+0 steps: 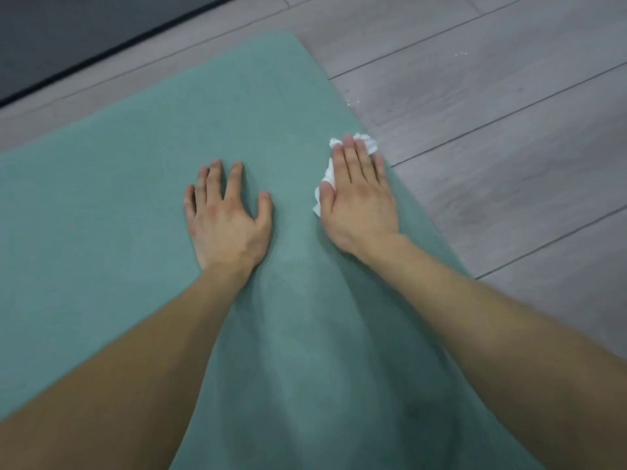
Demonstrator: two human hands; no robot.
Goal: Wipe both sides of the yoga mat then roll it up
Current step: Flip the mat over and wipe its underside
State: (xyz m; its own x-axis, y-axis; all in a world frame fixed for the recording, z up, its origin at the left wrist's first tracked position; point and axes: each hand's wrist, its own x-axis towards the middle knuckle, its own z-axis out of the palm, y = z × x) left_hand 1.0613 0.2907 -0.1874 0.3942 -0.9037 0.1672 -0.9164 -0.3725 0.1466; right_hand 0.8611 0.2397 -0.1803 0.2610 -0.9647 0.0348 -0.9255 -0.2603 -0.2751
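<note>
Grey floor [492,106] borders yoga mat [135,198]; left hand [227,218] splayed flat, right hand [356,198] flat, pressing tissue [327,171] near edge.

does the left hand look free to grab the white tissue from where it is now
Probably not directly: the right hand lies flat on the tissue, covering most of it. The left hand rests open on the mat beside it, with only mat between them.

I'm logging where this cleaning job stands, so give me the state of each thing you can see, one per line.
yoga mat: unrolled, lying flat on the floor.
white wipe: crumpled, pressed onto the mat near its right edge.
right hand: flat, palm down on the wipe.
left hand: empty, fingers spread, palm on the mat.
floor: a few small droplets beside the mat.
</note>
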